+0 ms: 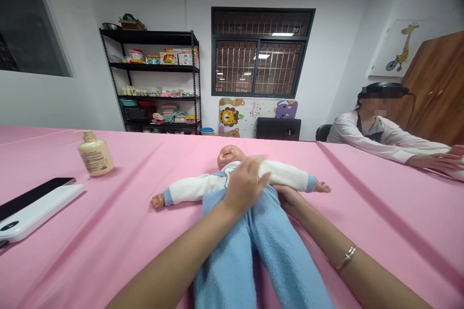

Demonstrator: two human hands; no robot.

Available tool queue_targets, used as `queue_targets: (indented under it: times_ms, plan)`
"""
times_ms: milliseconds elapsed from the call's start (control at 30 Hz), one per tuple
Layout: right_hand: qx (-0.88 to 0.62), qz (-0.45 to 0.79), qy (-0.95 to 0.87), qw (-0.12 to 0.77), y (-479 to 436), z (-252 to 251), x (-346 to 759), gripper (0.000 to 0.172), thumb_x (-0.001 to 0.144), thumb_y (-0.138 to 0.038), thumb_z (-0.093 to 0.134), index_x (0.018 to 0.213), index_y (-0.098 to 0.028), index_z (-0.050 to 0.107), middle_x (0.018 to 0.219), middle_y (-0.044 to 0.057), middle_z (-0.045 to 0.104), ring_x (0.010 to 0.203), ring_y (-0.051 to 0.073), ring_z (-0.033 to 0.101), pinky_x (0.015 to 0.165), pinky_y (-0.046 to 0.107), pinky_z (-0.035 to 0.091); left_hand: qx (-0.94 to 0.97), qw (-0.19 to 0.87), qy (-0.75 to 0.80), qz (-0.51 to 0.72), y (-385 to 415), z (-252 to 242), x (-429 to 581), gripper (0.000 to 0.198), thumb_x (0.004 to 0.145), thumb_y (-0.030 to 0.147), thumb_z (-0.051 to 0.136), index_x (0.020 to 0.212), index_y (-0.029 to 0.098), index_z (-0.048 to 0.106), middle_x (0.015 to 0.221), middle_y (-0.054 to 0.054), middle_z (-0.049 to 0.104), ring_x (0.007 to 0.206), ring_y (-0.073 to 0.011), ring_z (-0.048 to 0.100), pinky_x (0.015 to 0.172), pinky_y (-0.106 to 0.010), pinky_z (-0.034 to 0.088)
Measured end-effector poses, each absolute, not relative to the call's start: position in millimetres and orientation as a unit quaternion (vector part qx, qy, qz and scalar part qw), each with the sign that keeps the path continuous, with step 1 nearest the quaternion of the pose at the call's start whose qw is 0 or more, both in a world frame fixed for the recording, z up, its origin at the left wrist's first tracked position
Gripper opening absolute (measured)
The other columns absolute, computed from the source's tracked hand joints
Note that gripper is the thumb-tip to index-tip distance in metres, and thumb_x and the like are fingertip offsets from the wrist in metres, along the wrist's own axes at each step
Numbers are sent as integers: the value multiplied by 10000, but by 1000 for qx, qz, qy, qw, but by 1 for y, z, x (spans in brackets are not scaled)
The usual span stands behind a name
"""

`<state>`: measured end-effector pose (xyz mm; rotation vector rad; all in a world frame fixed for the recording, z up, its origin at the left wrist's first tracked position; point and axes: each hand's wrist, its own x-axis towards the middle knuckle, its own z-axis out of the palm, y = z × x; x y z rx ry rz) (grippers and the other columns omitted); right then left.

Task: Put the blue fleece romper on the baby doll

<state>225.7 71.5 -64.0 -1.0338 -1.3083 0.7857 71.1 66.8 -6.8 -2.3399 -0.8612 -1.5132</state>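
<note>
While pink cloth [90, 246] spreads wide beside the doll [268, 219], ending beyond its head, left hand [246, 183] overlies chest, right hand [288, 198] meets flank, fingers too obscured to judge.

You see a window [263, 53]: left of it stands a shelf [155, 67], below it a cartoon board [246, 118], right of it a giraffe picture [401, 48] and a cupboard [437, 82].

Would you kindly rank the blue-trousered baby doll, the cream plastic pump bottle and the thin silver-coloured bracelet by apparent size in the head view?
1. Blue-trousered baby doll
2. Cream plastic pump bottle
3. Thin silver-coloured bracelet
</note>
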Motion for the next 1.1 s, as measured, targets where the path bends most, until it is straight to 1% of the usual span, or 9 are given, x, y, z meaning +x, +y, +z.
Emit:
queue_targets:
  times_ms: [133, 233, 333, 467, 633, 800, 900, 967, 1100]
  plan:
    - [-311, 615, -353, 633, 77, -64, 237, 246, 716, -299, 602, 935, -188, 588, 959, 55, 655, 965, 202, 607, 834, 335, 525, -720, -13, -552, -420, 72, 2, 39, 379, 849, 449, 462, 1078, 148, 445, 1033, -144, 601, 953, -284, 578, 789, -385, 446]
    - [-297, 678, -239, 628, 82, -67, 231, 306, 761, -331, 594, 1018, -169, 556, 965, 73, 655, 918, 213, 624, 781, 344, 547, -692, -137, -617, -349, 74, 0, 24, 509, 785, 516, 514, 1102, 130, 418, 997, -180, 615, 897, -316, 598, 694, -357, 438]
    - [-329, 673, -209, 629, 88, -70, 228, 283, 794, -322, 576, 1018, -150, 553, 952, 90, 654, 863, 216, 638, 751, 343, 557, -656, -241, -537, -473, 77, -1, 21, 446, 760, 312, 558, 1130, 138, 382, 788, -69, 625, 706, -202, 603, 580, -250, 411]
    - [-349, 621, -171, 680, 91, -75, 234, 231, 797, -214, 583, 1018, -183, 524, 927, 50, 646, 859, 171, 636, 772, 309, 555, -574, -313, -452, -607, 80, 1, 18, 429, 738, 198, 513, 1136, 165, 357, 500, 105, 397, 406, -81, 382, 443, -173, 285]
    - [-381, 652, -179, 630, 87, -75, 237, 198, 849, -282, 503, 1000, -155, 497, 882, 75, 635, 807, 160, 640, 726, 258, 549, -632, -373, -477, -484, 84, -13, 8, 395, 726, 312, 577, 1050, 142, 427, 612, 44, 522, 541, -112, 480, 509, -203, 332]
    - [-438, 665, -279, 536, 72, -66, 238, 232, 847, -358, 499, 904, -133, 506, 765, 61, 601, 681, 129, 609, 629, 224, 513, -692, -390, -485, -367, 83, -9, -18, 389, 749, 527, 524, 654, 150, 538, 627, -15, 552, 609, -157, 475, 559, -249, 340]
    - [-460, 656, -409, 437, 63, -58, 244, 335, 807, -490, 519, 745, -162, 486, 597, -28, 485, 502, 72, 468, 496, 183, 424, -701, -514, -427, -250, 80, -2, -41, 397, 718, 553, 572, 686, 160, 618, 762, -41, 609, 706, -188, 510, 603, -252, 366]
    - [-447, 639, -497, 381, 58, -52, 250, 394, 771, -539, 538, 675, -164, 465, 556, -59, 405, 472, 55, 362, 478, 176, 364, -713, -546, -398, -186, 82, -4, -52, 369, 684, 529, 630, 679, 160, 628, 726, -33, 595, 665, -176, 493, 586, -248, 356]
    - [-401, 588, -610, 348, 56, -46, 262, 401, 702, -523, 615, 654, -138, 518, 659, -15, 490, 611, 89, 426, 606, 225, 369, -737, -480, -402, -255, 94, -22, -51, 384, 669, 531, 637, 677, 148, 605, 654, 4, 537, 611, -150, 454, 578, -240, 336]
